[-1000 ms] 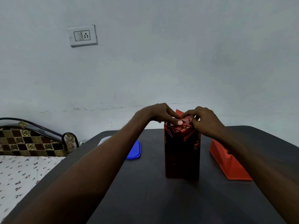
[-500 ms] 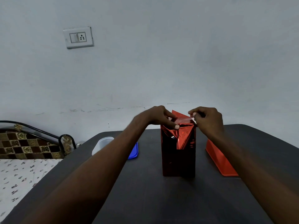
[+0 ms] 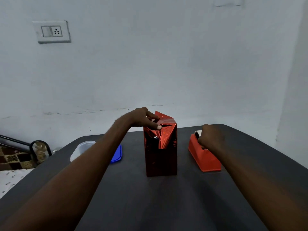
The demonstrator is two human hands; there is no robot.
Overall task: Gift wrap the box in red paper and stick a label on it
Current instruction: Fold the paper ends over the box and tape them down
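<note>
A tall box wrapped in shiny red paper (image 3: 160,155) stands upright in the middle of the dark table (image 3: 150,205). Its top folds are partly loose, with one flap sticking up at the back. My left hand (image 3: 143,120) rests on the box's top left edge, thumb and fingers pinching the folded paper there. My right hand (image 3: 210,136) is off the box, down on the orange tape dispenser (image 3: 204,157) to the right, with fingers curled at the tape roll. What the fingers hold is hidden by the back of the hand.
A clear plastic container (image 3: 82,150) and a blue lid (image 3: 117,154) lie left of the box, partly behind my left forearm. A bed with a patterned headboard (image 3: 18,155) stands beyond the table's left edge. A white wall with a socket (image 3: 52,31) is behind.
My right hand has left the box's top and moved right and down onto the tape dispenser. The left hand stays on the top fold. The camera has tilted slightly.
</note>
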